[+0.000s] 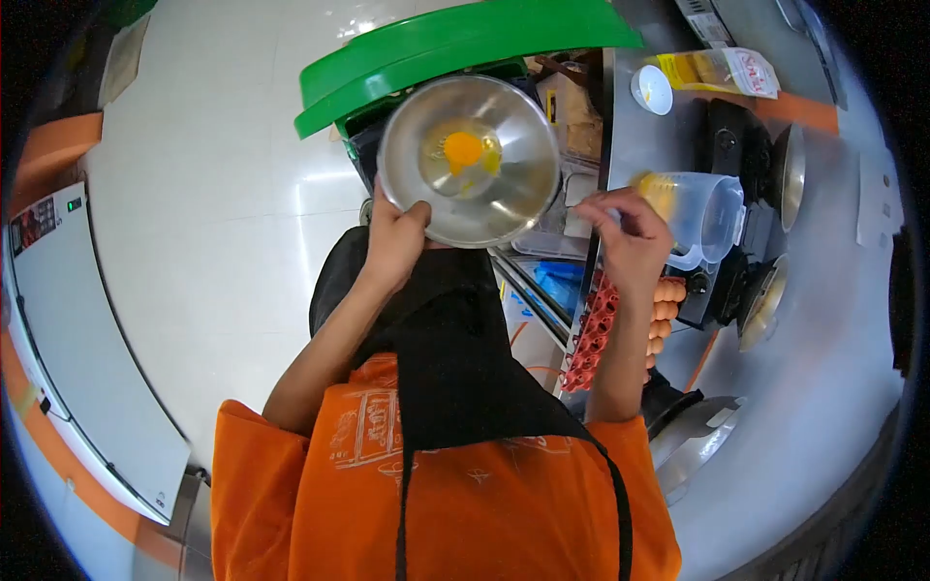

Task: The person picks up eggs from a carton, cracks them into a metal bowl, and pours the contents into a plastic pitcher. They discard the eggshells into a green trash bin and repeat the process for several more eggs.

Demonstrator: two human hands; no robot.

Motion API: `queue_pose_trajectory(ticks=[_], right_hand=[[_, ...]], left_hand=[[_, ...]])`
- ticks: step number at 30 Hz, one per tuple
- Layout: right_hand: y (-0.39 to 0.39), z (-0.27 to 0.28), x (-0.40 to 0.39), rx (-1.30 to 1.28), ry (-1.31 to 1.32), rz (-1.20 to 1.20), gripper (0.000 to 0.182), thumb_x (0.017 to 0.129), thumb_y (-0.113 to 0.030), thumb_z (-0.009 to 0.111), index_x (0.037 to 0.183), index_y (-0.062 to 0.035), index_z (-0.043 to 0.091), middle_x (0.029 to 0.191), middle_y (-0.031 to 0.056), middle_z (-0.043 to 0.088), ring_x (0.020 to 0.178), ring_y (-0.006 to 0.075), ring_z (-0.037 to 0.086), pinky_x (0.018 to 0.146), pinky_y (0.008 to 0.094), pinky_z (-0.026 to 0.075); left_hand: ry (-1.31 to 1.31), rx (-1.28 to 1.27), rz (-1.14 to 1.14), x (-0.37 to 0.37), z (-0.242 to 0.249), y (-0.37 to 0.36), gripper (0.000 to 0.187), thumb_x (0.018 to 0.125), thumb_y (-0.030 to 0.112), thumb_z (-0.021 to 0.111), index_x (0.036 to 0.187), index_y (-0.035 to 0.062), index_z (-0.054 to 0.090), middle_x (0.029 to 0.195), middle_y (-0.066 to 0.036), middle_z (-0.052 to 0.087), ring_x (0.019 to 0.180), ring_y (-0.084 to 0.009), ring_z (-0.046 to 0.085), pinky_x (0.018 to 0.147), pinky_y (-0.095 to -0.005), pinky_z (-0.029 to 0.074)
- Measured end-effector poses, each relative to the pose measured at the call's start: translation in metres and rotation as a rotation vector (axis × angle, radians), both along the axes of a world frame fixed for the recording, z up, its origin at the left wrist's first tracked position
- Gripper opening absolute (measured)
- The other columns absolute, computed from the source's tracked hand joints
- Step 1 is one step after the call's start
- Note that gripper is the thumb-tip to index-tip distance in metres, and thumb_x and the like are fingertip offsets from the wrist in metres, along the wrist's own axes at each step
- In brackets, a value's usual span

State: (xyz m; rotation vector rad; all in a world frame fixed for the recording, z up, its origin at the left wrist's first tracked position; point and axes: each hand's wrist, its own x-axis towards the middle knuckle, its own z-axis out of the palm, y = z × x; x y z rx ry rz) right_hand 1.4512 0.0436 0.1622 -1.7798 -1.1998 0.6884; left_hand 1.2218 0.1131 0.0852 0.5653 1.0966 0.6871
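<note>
A round metal bowl (531, 184) is in my left hand (395, 237), thumb over the near rim and fingers below it. Inside lies a raw egg (462, 151), with an orange yolk and clear white around it. My right hand (632, 232) is held over the counter's edge, right of the bowl and apart from it. Its thumb and fingertips are pinched together; whatever may be between them is too small to make out. Beside that hand stands a clear plastic measuring jug (719, 218) with yellow inside. A red egg tray (591, 339) and brown eggs (665, 315) lie partly under my right forearm.
Beyond the bowl is a green bin lid (465, 44). The counter holds a small white bowl (652, 89), a bag of yellow liquid (717, 72), and a black stove (728, 136) with pans (790, 179). A white chest freezer (92, 349) stands at left.
</note>
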Motion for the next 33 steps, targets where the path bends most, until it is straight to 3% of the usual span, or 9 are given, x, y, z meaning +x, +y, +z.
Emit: queue_pose_trajectory(ticks=[7,10,14,16,18,22,26,30,33], right_hand=[[-0.001,-0.120,-0.003,0.104,-0.079,-0.602,0.009,0.085,-0.009,0.064,0.083,-0.0014,0.068,0.087,0.0098,0.068,0.078,0.0198,0.064,0.073,0.0328,0.050],[-0.026,-0.269,-0.015,-0.302,-0.416,-0.187,0.017,0.081,-0.011,0.061,0.092,0.0002,0.067,0.089,0.0178,0.067,0.086,0.0349,0.063,0.079,0.0423,0.049],[-0.034,-0.234,-0.036,-0.138,-0.366,-0.275,0.015,0.075,-0.008,0.067,0.087,0.0008,0.067,0.083,0.0208,0.065,0.087,0.0358,0.062,0.077,0.0415,0.049],[-0.052,-0.258,-0.045,-0.471,-0.091,-0.317,0.017,0.079,-0.018,0.069,0.080,-0.0010,0.068,0.081,0.0163,0.066,0.089,0.0290,0.063,0.076,0.0392,0.049],[-0.058,-0.206,-0.044,-0.710,0.305,-0.127,0.030,0.080,-0.030,0.067,0.097,-0.0048,0.068,0.110,0.0203,0.062,0.103,0.0348,0.059,0.088,0.0420,0.047],[-0.132,-0.121,-0.068,-0.565,0.115,0.260,0.044,0.088,-0.042,0.060,0.115,-0.0080,0.063,0.132,0.0272,0.047,0.131,0.0383,0.035,0.108,0.0442,0.029],[-0.218,-0.091,-0.068,-0.520,0.205,0.012,0.045,0.092,-0.045,0.051,0.097,-0.0044,0.069,0.125,0.0270,0.052,0.125,0.0393,0.041,0.103,0.0444,0.033],[-0.267,-0.080,-0.052,-0.598,0.165,-0.539,0.038,0.091,-0.037,0.056,0.083,-0.0015,0.066,0.078,0.0136,0.065,0.070,0.0239,0.063,0.067,0.0358,0.049],[-0.291,-0.078,-0.041,-0.358,-0.111,-1.232,0.017,0.084,-0.015,0.057,0.089,0.0008,0.057,0.079,0.0243,0.062,0.081,0.0411,0.062,0.072,0.0459,0.049]], left_hand=[[0.139,0.043,0.024,-0.014,-0.009,0.005,0.062,0.074,-0.007,0.043,0.133,0.0043,0.027,0.113,-0.020,0.052,0.091,-0.0293,0.063,0.062,-0.0397,0.061],[0.158,-0.014,-0.031,-0.011,0.000,0.009,0.057,0.076,-0.006,0.044,0.130,0.0029,0.028,0.111,-0.020,0.053,0.089,-0.0283,0.063,0.059,-0.0387,0.061],[0.164,0.052,-0.047,-0.006,-0.004,0.013,0.050,0.079,-0.004,0.045,0.127,0.0000,0.031,0.109,-0.020,0.054,0.085,-0.0287,0.064,0.056,-0.0365,0.060],[0.119,0.011,-0.121,0.004,0.007,0.018,0.049,0.081,-0.003,0.045,0.128,0.0005,0.030,0.111,-0.022,0.052,0.085,-0.0293,0.064,0.056,-0.0371,0.061],[0.105,-0.001,-0.153,0.018,0.005,0.019,0.052,0.080,-0.004,0.045,0.129,0.0007,0.030,0.115,-0.022,0.050,0.088,-0.0302,0.064,0.059,-0.0392,0.062],[0.015,0.102,-0.305,0.059,0.019,0.029,0.061,0.077,-0.003,0.044,0.135,0.0037,0.027,0.122,-0.019,0.048,0.095,-0.0313,0.062,0.064,-0.0410,0.062],[0.012,0.251,-0.491,0.116,0.060,0.043,0.063,0.072,-0.002,0.046,0.134,0.0028,0.035,0.125,-0.019,0.046,0.099,-0.0316,0.060,0.064,-0.0371,0.061],[-0.046,0.374,-0.567,0.190,0.113,0.050,0.062,0.073,-0.004,0.041,0.134,0.0028,0.031,0.122,-0.019,0.050,0.088,-0.0290,0.065,0.053,-0.0342,0.062],[-0.100,0.533,-0.687,0.244,0.120,0.065,0.061,0.074,-0.005,0.041,0.134,0.0034,0.032,0.119,-0.018,0.051,0.087,-0.0283,0.065,0.054,-0.0338,0.062]])
